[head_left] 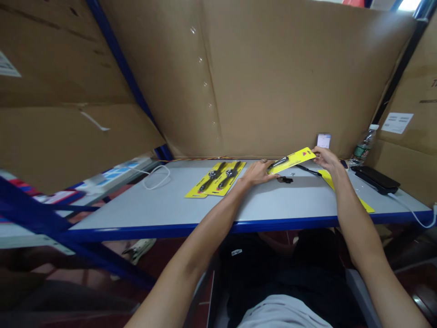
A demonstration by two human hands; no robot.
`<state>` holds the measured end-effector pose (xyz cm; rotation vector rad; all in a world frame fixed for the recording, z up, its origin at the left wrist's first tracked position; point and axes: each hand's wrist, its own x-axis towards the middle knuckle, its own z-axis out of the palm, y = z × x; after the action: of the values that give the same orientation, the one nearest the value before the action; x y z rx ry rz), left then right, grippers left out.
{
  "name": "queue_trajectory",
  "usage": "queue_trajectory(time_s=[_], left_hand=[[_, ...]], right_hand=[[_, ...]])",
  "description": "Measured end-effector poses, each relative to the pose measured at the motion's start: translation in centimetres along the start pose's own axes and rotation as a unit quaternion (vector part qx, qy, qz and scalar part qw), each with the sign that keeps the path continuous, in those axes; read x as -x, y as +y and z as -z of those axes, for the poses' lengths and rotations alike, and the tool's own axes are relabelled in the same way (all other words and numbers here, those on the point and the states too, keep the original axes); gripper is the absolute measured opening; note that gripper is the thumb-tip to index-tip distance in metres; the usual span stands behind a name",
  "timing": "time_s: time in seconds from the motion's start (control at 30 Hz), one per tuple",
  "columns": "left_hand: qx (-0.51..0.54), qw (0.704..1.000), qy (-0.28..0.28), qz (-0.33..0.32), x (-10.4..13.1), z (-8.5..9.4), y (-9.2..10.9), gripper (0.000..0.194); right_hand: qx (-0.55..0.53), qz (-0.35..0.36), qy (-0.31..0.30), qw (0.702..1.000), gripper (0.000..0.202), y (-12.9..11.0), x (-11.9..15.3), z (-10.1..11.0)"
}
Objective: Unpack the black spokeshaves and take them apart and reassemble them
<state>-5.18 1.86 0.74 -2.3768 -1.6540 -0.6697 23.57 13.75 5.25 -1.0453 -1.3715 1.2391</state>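
Observation:
A yellow backing card [300,157] with a black tool handle on it is held up at a slant between my hands. My left hand [256,172] is closed on its lower left end and covers part of the tool. My right hand [326,158] pinches the upper right end. Below the card, a small black part [285,180] and a tiny metal piece [292,174] lie on the table. A black handled tool [309,170] rests beside them. To the left lie two yellow cards with black spokeshaves [221,177]. Another yellow card [367,206] lies partly under my right forearm.
The grey table [153,214] has a blue front edge and a cardboard wall [273,82] behind. At the right stand a plastic bottle [362,149] and a phone [323,140], with a black case [377,178] nearby. A white cable [160,167] loops on the left.

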Motion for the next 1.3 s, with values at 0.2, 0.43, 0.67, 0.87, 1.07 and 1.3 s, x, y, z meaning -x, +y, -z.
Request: queue_trajectory(time_s=[0.2, 0.43, 0.67, 0.87, 1.07, 1.3], left_hand=[[-0.003, 0.999, -0.04, 0.028, 0.0, -0.7, -0.3, 0.07], [-0.002, 0.999, -0.036, 0.032, 0.1, -0.9, -0.5, 0.072], [0.022, 0.999, -0.023, 0.016, -0.5, -0.9, 0.4, 0.075], [0.03, 0.999, -0.029, 0.009, -0.4, -0.9, -0.2, 0.071], [0.01, 0.998, -0.053, 0.013, 0.2, -0.6, -0.8, 0.067], [-0.009, 0.996, -0.083, 0.012, 0.3, -0.3, -0.7, 0.059]], right_hand=[[-0.001, -0.047, -0.036, 0.998, 0.011, 0.1, 0.4, 1.5], [0.076, -0.035, -0.086, 0.993, 0.019, 0.4, 1.7, -0.9], [0.022, -0.016, 0.037, 0.999, 0.022, -0.5, 1.1, -0.4], [-0.007, 0.031, 0.192, 0.981, 0.021, -0.8, 0.8, 3.1], [0.006, 0.051, 0.29, 0.956, 0.017, 0.1, -0.4, 5.0], [0.077, 0.075, 0.34, 0.934, 0.017, 1.3, -1.9, 5.8]])
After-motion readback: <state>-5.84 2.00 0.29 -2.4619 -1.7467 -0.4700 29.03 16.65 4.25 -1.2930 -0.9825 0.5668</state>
